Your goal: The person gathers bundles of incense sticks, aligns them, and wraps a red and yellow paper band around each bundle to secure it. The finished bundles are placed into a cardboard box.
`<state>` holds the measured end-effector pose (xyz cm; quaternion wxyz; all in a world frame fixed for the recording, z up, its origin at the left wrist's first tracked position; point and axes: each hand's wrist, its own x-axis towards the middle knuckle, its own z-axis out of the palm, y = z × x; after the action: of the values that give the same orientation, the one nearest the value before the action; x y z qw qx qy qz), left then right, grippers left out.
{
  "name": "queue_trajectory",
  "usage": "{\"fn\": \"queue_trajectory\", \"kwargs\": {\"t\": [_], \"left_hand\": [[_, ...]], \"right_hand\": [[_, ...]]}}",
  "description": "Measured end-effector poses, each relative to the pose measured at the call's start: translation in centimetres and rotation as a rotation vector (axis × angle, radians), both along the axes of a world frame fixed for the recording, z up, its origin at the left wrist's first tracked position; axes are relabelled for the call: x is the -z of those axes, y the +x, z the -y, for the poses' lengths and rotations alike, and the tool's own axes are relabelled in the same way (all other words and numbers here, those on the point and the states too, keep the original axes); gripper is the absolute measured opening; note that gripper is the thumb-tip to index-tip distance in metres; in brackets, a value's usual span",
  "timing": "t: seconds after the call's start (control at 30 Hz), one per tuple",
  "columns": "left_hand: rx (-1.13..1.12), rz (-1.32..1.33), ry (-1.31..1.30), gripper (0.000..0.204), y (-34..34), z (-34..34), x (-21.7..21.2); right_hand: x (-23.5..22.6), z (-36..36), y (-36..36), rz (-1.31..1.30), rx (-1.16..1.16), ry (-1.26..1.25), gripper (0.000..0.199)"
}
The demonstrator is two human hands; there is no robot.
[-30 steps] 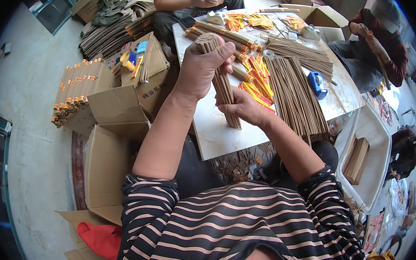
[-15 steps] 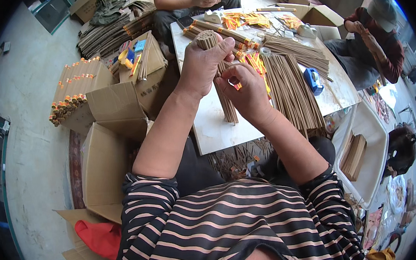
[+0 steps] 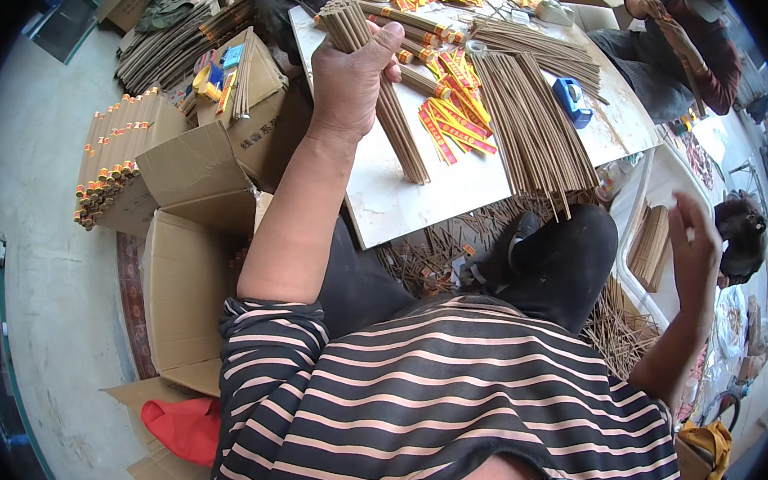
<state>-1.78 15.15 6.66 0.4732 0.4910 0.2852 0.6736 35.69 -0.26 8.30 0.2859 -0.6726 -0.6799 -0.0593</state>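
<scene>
My left hand [image 3: 349,76] grips a thick bundle of brown incense sticks [image 3: 399,139], held upright and tilted with its lower end resting on the white table [image 3: 399,207]. Off to my right side, away from the table, my right hand [image 3: 693,247] is raised with its fingers apart and nothing visible in it. A wide pile of loose brown sticks [image 3: 532,115] lies on the table to the right of the bundle. Between the two lie red and yellow paper strips [image 3: 451,122].
A blue tape dispenser [image 3: 571,101] sits right of the loose sticks. Open cardboard boxes [image 3: 182,256] stand left of me, one stacked with wrapped stick bundles [image 3: 111,153]. Another person [image 3: 684,40] sits at the table's far right. Broken sticks litter the floor under the table.
My right hand has let go of the bundle and swung out to my right side. My left hand still holds the bundle upright on the table.
</scene>
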Motion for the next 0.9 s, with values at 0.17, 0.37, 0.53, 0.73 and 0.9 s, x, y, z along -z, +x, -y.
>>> {"fn": "queue_trajectory", "kwargs": {"t": [0.17, 0.37, 0.53, 0.73, 0.9], "left_hand": [[0.067, -0.088, 0.060, 0.014, 0.7, 0.8, -1.8], [0.020, -0.291, 0.011, 0.013, 1.6, 1.9, 0.1], [0.015, -0.138, -0.021, 0.018, 0.9, 2.2, 0.2], [0.222, 0.096, -0.089, 0.013, 0.9, 3.6, -1.5], [0.479, 0.410, -0.126, 0.020, -2.0, 3.6, -0.8]], "right_hand": [[1.6, 2.1, 0.7, -0.045, 0.056, -0.286, 0.023], [3.2, -2.1, -5.6, -0.236, -0.295, -0.274, 0.023], [4.0, -5.9, -11.0, -0.432, -0.573, -0.392, 0.026], [7.2, -10.1, -19.3, -0.700, -0.973, -0.364, 0.063], [6.9, -8.2, -21.6, -1.115, -1.030, -1.241, 0.021]]}}
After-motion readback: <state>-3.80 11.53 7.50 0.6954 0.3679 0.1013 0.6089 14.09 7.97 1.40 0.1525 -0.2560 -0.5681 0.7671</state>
